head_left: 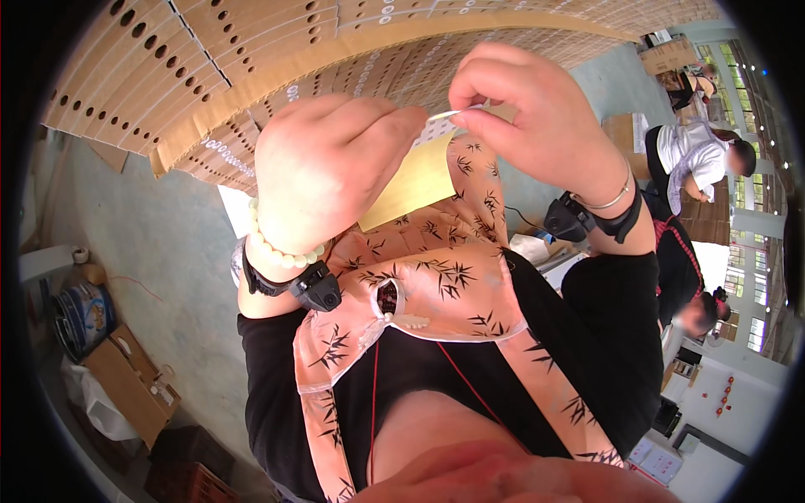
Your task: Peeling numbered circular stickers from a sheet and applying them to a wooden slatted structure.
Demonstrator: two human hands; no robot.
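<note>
Where hands [335,155] [537,113] pinch, a pale strip [444,115] apparently runs left-right.

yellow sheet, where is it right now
In the head view, the yellow sheet is in the upper middle, just right of the left hand, below and left of the right hand, against the pink apron.

Obstacles: cardboard stack [260,50], ahead; yellow sheet [411,189], between left hand [331,159] and right hand [537,105]. Passage: over floor [159,222], outward of left hand.
</note>
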